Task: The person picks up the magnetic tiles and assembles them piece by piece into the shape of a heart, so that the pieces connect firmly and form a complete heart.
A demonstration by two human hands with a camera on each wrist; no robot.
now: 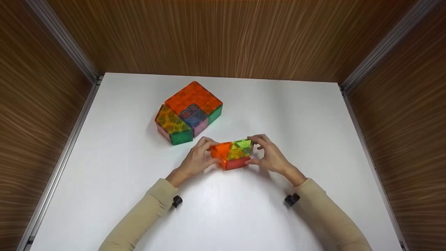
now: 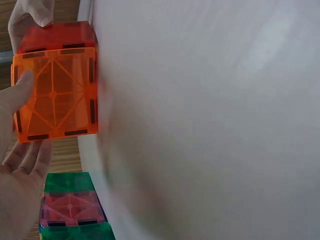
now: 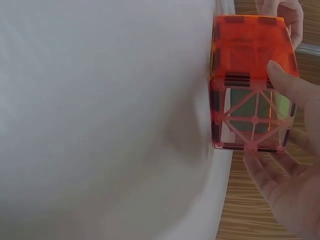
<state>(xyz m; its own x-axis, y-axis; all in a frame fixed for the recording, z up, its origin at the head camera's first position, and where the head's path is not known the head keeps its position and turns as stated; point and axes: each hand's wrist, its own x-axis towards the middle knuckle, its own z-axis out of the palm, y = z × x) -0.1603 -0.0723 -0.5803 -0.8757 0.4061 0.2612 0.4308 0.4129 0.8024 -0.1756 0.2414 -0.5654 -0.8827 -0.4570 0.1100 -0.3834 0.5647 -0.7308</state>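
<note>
A small block of translucent magnetic tiles [image 1: 237, 163] is held between both hands near the middle of the table. Its top shows orange, yellow and light green triangles, and a red side faces the person. My left hand [image 1: 198, 157] grips the left end, thumb on an orange square tile [image 2: 55, 95] in the left wrist view. At the right end, my right hand [image 1: 274, 157] holds the block between thumb and fingers. A clear pink square tile [image 3: 254, 119] closes that end in the right wrist view, with the thumb over the red side.
Behind and left of the hands stands a larger magnetic-tile structure [image 1: 193, 96], with an orange top, a yellow triangle-patterned section, a bluish square and green and pink sides. The white table [image 1: 296, 115] is bordered by wood-grain panels [image 1: 223, 38] at the back and sides.
</note>
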